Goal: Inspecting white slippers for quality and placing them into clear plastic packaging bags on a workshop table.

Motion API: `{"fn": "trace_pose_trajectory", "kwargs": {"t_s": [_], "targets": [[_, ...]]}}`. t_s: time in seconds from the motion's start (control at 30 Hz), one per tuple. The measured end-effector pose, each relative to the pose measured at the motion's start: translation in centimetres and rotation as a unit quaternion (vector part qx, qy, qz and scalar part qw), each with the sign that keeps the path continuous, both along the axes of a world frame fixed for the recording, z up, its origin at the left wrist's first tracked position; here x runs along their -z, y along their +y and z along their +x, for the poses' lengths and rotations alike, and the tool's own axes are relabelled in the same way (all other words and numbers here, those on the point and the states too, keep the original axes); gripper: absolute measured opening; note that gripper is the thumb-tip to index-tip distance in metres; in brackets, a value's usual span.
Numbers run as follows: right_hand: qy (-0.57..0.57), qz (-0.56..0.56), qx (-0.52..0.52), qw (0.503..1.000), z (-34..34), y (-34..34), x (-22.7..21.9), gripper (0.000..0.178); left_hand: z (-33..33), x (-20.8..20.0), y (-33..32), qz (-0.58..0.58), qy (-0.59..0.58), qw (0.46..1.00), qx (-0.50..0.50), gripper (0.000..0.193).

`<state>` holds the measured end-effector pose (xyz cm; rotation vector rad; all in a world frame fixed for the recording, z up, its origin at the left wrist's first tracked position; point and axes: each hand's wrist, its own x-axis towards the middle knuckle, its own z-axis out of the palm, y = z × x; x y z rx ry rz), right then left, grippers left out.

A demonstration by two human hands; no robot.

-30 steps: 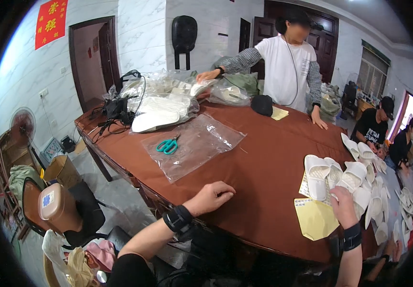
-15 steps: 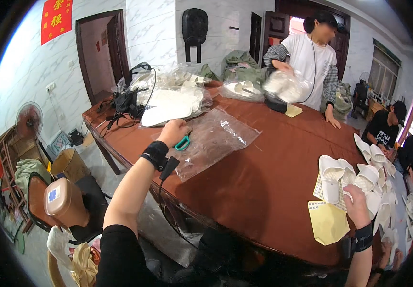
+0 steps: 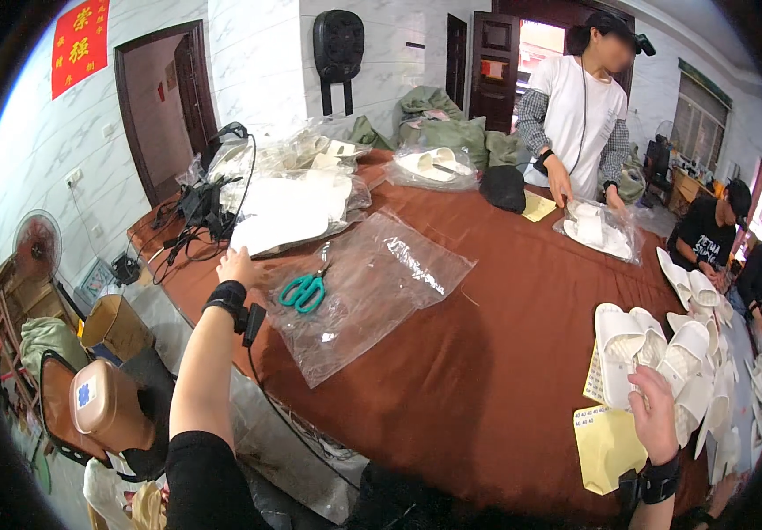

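My left hand (image 3: 238,263) reaches far left across the brown table (image 3: 487,353), its fingers on the edge of a clear bag of white slippers (image 3: 279,212). Whether it grips the bag I cannot tell. Teal scissors (image 3: 304,290) lie just right of that hand on several flat clear plastic bags (image 3: 372,287). My right hand (image 3: 655,415) rests at the near right edge on a sheet of stickers (image 3: 602,380), beside a row of white slippers (image 3: 655,340). A yellow sheet (image 3: 606,446) lies under the wrist.
A person in a white shirt (image 3: 580,106) stands at the far side, both hands on a bagged pair of slippers (image 3: 595,230). Black cables (image 3: 200,208) and a black cap (image 3: 503,187) lie on the table. Seated people are at the right. A fan (image 3: 36,247) and stools stand left.
My left hand stretched from the table's near edge out to the bagged slippers at far left. The standing person set a bag down on the table. My right hand stayed on the stickers.
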<state>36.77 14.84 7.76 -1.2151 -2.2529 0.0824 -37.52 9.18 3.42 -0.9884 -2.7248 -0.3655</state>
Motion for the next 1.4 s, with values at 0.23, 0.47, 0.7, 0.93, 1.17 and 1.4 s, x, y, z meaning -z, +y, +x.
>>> {"fn": "trace_pose_trajectory", "kwargs": {"t_s": [0.23, 0.47, 0.7, 0.93, 1.17, 1.4], "targets": [[0.098, -0.036, 0.003, 0.995, 0.3, 0.5, 0.3, 0.027, -0.4, -0.7, 1.6, -0.024, 0.029, 0.999, 0.000, 0.056], [0.202, -0.086, 0.001, 0.976, 0.6, 1.0, 0.9, 0.026, 0.1, -0.7, 3.6, -0.025, 0.078, 0.996, 0.031, 0.069], [0.223, -0.101, 0.000, 0.970, 0.8, 1.5, 1.6, 0.024, 0.1, -0.4, 5.0, -0.062, 0.137, 0.988, 0.038, 0.087], [0.253, -0.111, 0.016, 0.961, 1.2, 1.9, 2.3, 0.022, 0.7, -0.2, 6.4, -0.080, 0.142, 0.986, 0.044, 0.085], [0.248, -0.116, 0.032, 0.961, 1.6, 2.1, 2.6, 0.020, 1.1, 0.1, 7.6, -0.114, 0.177, 0.976, 0.048, 0.054], [0.240, -0.102, 0.017, 0.965, 2.0, 2.2, 3.1, 0.017, 1.1, -0.6, 7.6, -0.174, 0.253, 0.948, 0.080, 0.014]]}}
